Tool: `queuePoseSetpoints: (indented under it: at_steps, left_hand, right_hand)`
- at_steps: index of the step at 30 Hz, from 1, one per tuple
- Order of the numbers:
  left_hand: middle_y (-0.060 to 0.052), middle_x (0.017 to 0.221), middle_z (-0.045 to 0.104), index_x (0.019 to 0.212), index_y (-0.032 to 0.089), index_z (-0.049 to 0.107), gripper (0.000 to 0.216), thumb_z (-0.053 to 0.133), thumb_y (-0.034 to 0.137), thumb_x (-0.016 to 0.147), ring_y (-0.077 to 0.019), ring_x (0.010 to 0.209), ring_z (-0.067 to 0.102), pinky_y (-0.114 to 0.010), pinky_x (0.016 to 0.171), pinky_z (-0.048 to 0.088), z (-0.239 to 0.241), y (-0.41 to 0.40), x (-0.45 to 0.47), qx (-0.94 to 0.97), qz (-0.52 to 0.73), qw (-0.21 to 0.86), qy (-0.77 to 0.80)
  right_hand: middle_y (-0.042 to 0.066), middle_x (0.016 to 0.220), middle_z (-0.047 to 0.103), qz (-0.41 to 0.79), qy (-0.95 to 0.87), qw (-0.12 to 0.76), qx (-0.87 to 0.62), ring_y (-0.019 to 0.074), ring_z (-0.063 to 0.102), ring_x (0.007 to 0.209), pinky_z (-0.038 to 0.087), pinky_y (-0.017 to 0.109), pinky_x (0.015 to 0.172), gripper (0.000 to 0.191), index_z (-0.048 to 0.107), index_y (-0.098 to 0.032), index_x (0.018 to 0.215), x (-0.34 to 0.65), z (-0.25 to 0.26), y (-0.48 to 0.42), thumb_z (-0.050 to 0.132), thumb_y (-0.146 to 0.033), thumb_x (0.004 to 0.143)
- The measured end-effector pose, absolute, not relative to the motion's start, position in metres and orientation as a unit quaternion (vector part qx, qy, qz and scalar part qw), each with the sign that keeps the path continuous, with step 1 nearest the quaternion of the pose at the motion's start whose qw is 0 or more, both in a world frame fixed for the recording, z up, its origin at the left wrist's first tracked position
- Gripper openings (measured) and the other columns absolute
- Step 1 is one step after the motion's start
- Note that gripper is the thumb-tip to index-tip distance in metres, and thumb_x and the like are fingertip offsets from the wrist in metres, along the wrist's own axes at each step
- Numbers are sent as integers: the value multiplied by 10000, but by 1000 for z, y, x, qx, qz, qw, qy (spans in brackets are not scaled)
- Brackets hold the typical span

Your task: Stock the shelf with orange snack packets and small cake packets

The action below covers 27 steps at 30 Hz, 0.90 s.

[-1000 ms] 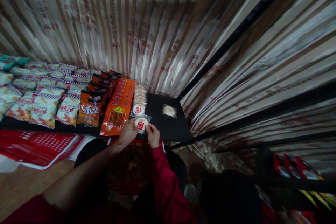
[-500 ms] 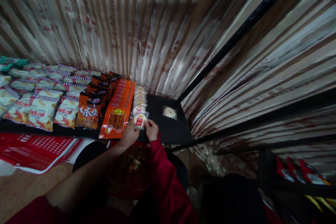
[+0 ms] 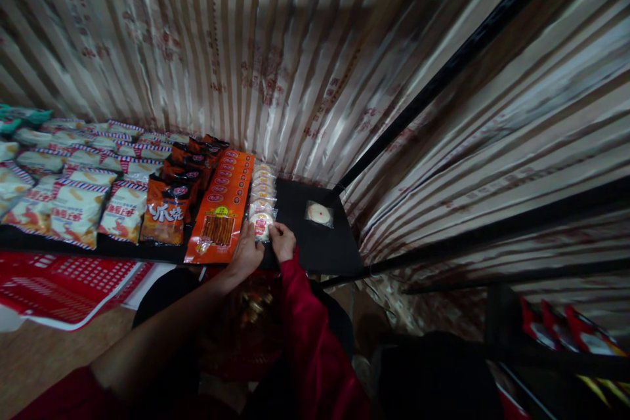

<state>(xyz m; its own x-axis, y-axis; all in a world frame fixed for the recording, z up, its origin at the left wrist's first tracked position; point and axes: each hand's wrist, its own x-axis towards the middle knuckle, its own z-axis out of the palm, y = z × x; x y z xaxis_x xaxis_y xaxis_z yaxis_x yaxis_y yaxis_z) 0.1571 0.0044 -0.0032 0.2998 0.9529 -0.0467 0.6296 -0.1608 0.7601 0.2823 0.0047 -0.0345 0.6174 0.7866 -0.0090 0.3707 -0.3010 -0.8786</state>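
Note:
Both my hands grip a small clear packet with a round white cake and red label (image 3: 262,223), at the near end of a row of like cake packets (image 3: 262,187) on a black shelf (image 3: 319,246). My left hand (image 3: 249,248) pinches its left edge. My right hand (image 3: 283,239), in a red sleeve, pinches its right edge. A single cake packet (image 3: 319,213) lies alone further right on the shelf.
Left of the row lie orange snack packs (image 3: 220,207), dark orange bags (image 3: 170,207) and several white and red shrimp chip bags (image 3: 79,200). A red basket (image 3: 63,282) sits below left. Striped shiny curtain (image 3: 275,59) behind; black frame bars (image 3: 443,72) at right.
My hands have slid the cake packet forward, away from the shelf's front edge and up against the row's near end.

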Motion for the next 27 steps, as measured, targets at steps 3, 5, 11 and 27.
queuePoseSetpoints:
  at_steps: [3,5,11,27]
  left_hand:
    - [-148,1387,462,1336,75,417,569,444,132,770,-238,1365,298,-356,1143,232,-3,5,158,725,225,347,551]
    - [-152,1403,443,1333,74,423,566,448,125,770,-247,1368,289,-363,1143,233,-2,5,159,724,221,346,554]
    - [-163,1411,429,1336,78,414,572,454,101,766,-250,1368,287,-368,1134,247,-1,8,160,732,215,343,548]
    - [-127,1387,463,1300,117,462,541,443,103,759,-228,1358,313,-336,1129,250,-6,11,161,735,212,342,546]
  right_hand:
    - [17,778,710,223,-376,453,-777,140,613,676,480,228,648,260,717,-195,842,282,-34,6,578,-380,724]
    - [17,784,711,220,-376,448,-781,138,616,682,477,224,644,249,717,-199,846,282,-35,8,580,-370,727]
    - [29,779,702,199,-375,436,-794,138,607,670,468,227,636,262,713,-176,883,279,-38,11,571,-347,743]
    - [23,797,681,159,-387,419,-806,120,583,657,456,210,636,232,712,-192,866,274,-36,13,559,-337,768]
